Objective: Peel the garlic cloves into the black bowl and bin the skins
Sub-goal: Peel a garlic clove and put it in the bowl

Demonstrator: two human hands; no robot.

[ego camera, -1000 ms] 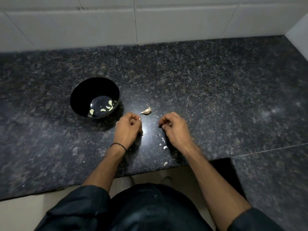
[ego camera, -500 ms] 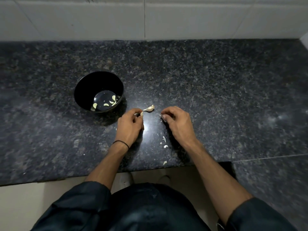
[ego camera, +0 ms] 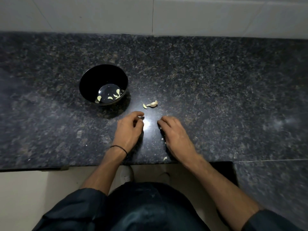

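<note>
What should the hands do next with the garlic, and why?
Probably lift the small bare clove into the black bowl. It lies on the counter beside the unpeeled clove, while the other peeled cloves already sit in the bowl.

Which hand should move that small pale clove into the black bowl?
Left, probably: the left hand lies nearest the small pale clove, and the black bowl stands on its side. The right hand is farther from both.

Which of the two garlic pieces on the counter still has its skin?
The larger right-hand clove, with a papery tail; the small clove beside it looks bare.
</note>
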